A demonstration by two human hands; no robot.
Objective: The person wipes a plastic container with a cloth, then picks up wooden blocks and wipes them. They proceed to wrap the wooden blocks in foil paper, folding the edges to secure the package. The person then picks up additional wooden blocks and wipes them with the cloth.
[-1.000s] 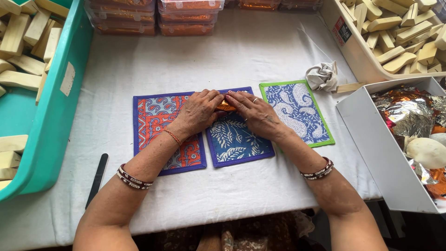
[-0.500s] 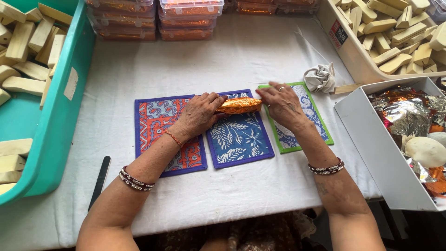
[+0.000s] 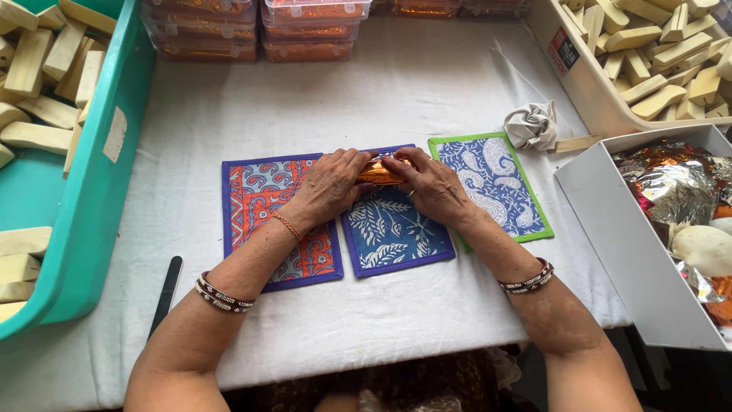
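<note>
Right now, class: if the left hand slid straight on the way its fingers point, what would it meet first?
The left hand points rightwards at the orange foil-wrapped piece it already grips; just beyond are the right hand fingers, probably touching.

Orange foil bar (image 3: 379, 172) mostly covered, both ends under left hand (image 3: 329, 185) & right hand (image 3: 431, 185), only a mid strip showing. Teal crate (image 3: 91, 191) cut off at left edge, cream tray (image 3: 579, 84) clipped top-right. White box (image 3: 633, 252) runs off right edge. Stacked clear tubs (image 3: 309, 30) chopped by top edge. Black strip (image 3: 165, 294) near table's front-left corner: too small to tell what it is.
</note>
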